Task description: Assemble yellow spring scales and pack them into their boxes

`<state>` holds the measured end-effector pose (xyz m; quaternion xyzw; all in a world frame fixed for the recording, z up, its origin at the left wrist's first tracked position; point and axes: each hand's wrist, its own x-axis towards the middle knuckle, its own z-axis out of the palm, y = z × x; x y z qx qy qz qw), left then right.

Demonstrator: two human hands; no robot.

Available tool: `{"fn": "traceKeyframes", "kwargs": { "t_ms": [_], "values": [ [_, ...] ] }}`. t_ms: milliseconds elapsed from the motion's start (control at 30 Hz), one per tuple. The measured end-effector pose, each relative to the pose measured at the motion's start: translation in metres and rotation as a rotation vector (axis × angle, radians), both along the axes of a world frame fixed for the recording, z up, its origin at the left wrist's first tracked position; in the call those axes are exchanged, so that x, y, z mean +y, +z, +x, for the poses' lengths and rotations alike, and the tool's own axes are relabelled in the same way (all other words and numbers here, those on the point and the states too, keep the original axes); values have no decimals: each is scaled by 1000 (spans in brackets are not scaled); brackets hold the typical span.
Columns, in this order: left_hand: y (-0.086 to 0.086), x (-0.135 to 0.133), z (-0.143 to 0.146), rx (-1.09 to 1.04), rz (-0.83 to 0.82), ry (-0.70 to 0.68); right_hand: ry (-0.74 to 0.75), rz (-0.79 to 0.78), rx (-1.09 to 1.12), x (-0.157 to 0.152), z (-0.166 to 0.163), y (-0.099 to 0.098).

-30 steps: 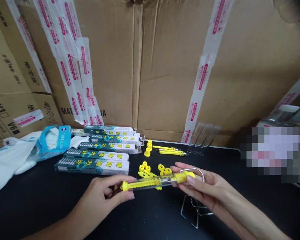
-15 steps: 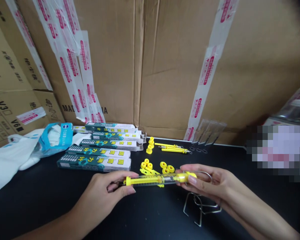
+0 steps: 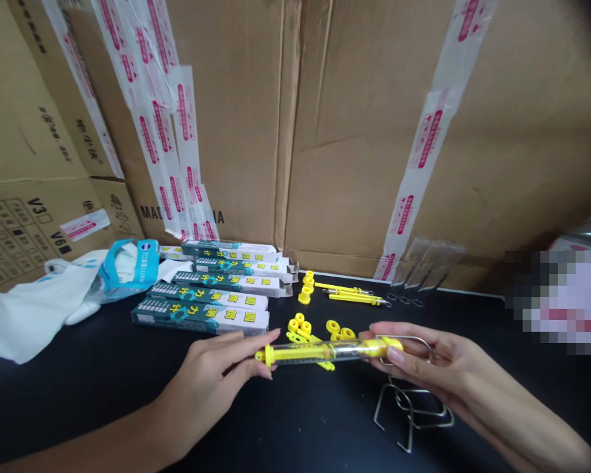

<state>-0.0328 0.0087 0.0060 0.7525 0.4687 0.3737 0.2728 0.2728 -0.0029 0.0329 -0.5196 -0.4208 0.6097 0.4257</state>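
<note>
A clear tubular spring scale (image 3: 303, 353) with yellow end fittings lies level between my hands, above the black table. My left hand (image 3: 209, 378) has its thumb and fingers around the yellow collar at the left end. A small yellow loop sticks out there. The right end, a yellow cap, is pinched between thumb and fingers of my right hand (image 3: 436, 361). A bent wire hook (image 3: 428, 345) curves out beside that cap, within the same hand. Below it on the table lie several bent wire hooks (image 3: 408, 410). Yellow rings (image 3: 333, 326) and flat yellow strips (image 3: 298, 337) lie just behind the tube.
Long printed boxes (image 3: 201, 315) are lined up at the back left, beside a blue-and-white plastic packet (image 3: 145, 263). Yellow caps (image 3: 304, 295), yellow rods with springs (image 3: 354, 297) and clear tubes (image 3: 423, 263) lie further back. A cardboard wall (image 3: 349, 164) closes off the rear.
The view has shifted slightly, so everything sits further right. My left fingers have drawn back a little at the tube's left end, and the yellow loop there now shows. My right hand keeps its grip.
</note>
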Motion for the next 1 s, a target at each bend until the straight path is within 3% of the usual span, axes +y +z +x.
{"fn": "traceKeyframes", "kwargs": {
  "t_ms": [267,567,767,1000],
  "values": [
    [6,4,-5,77,163,-2,17,-36,29,6,12,3],
    [1,7,-8,178,55,86,-73,-34,-30,12,30,19],
    [6,9,-5,216,-14,89,-26,10,-39,18,47,19],
    [8,-3,7,143,-123,13,62,-2,-55,12,23,11]
  ]
}}
